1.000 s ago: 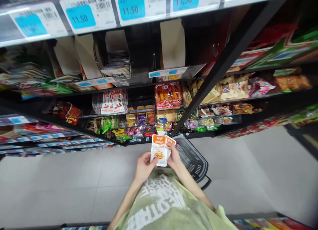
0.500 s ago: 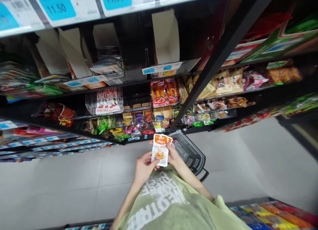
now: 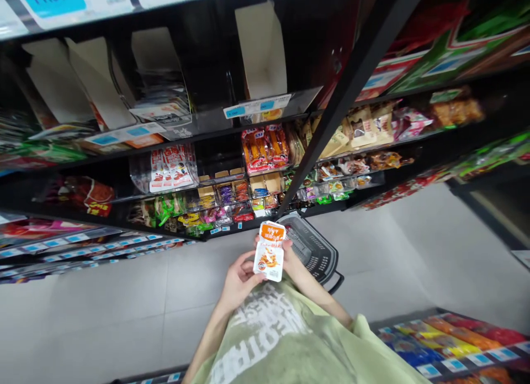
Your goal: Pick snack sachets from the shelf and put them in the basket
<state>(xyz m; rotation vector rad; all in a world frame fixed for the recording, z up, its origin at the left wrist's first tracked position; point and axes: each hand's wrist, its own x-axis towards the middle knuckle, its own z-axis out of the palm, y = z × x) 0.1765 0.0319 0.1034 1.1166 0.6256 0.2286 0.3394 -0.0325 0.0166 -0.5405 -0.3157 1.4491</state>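
A white and orange snack packet (image 3: 270, 252) is held up in front of my shirt, its printed front facing me. My left hand (image 3: 237, 278) grips its lower left corner, the thumb lying on the front near the bottom edge. At the packet's right edge is my right hand (image 3: 291, 259), with fingers partly hidden behind it. Whether further packets lie behind this one cannot be seen. Below and to the right, a dark shopping basket (image 3: 317, 251) stands on the floor, partly covered by my right forearm.
Ahead rise dark shelves with open display boxes (image 3: 263, 52), white-red packets (image 3: 171, 168) and orange-red snack bags (image 3: 265, 149). A slanting black post (image 3: 331, 110) divides the shelving. Behind me at lower right is another shelf of colourful bags (image 3: 447, 340). Grey tiled floor (image 3: 124, 306) lies between.
The packet has turned more upright, and a second edge seen at its upper right no longer shows. My right thumb has slid from its front to the side. The view has shifted slightly.
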